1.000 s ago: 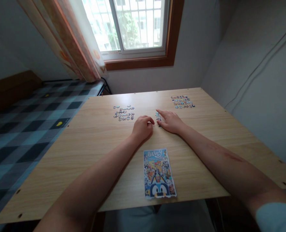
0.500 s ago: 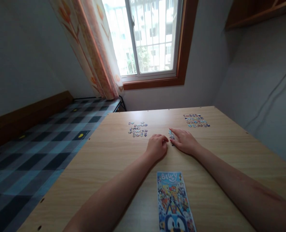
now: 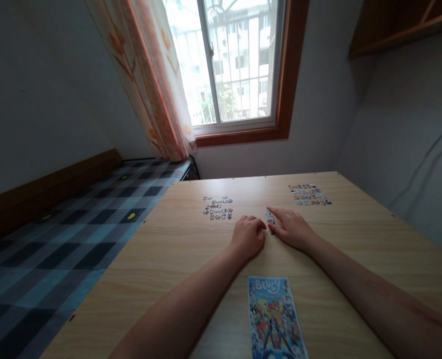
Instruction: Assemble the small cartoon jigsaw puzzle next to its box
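Observation:
Both my hands rest near the middle of a light wooden table point(image 3: 161, 259). My left hand point(image 3: 247, 235) is curled into a loose fist, knuckles up, and what its fingertips hold is hidden. My right hand point(image 3: 290, 228) lies flat with fingers stretched out, its fingertips touching a small joined strip of puzzle pieces point(image 3: 269, 217). Loose puzzle pieces point(image 3: 218, 207) lie just beyond my left hand. A second group of puzzle pieces point(image 3: 309, 195) is laid out at the far right. A colourful picture card point(image 3: 275, 319) marked "Bluey" lies close to me.
A bed with a blue and black checked cover point(image 3: 67, 234) stands along the table's left side. Behind the table are a window point(image 3: 235, 65) with a wooden frame and an orange patterned curtain point(image 3: 146, 75). A grey wall point(image 3: 403, 129) runs close on the right.
The view has tilted upward, so table, hands and card sit lower in the picture. My hands keep their places by the small puzzle strip.

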### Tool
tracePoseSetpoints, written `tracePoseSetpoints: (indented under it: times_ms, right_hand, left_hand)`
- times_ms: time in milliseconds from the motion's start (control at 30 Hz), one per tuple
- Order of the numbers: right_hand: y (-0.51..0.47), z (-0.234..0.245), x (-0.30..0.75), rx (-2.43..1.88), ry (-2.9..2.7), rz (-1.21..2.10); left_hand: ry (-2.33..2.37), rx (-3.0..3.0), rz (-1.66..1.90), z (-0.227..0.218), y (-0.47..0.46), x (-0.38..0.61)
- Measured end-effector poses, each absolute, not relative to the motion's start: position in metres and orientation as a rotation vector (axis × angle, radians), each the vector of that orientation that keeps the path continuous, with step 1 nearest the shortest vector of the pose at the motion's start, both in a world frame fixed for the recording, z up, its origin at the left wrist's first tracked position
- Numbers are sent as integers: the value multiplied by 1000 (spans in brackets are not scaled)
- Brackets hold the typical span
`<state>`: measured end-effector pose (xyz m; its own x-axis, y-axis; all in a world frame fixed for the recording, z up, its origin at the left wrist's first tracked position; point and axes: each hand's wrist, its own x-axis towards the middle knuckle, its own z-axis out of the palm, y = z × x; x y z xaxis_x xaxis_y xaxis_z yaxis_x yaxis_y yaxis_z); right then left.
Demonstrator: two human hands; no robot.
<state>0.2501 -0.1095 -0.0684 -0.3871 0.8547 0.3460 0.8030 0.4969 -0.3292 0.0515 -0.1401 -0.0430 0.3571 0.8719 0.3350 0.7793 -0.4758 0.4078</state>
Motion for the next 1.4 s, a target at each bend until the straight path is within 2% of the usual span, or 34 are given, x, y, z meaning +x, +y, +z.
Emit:
tracePoseSetpoints:
  times_ms: [967,1233,1400]
  right_hand:
    - [-110,-70,249,-1367,-2266,140]
    - [-110,-69,249,-1374,-2247,172]
    - [-108,-70,250,-1377,-2253,166]
  left_hand:
    - [1460,2526,678,-34,-136,41]
    - [1957,2395,858,4,-88,-34]
    - [2225,2278,699,2,-71,-81]
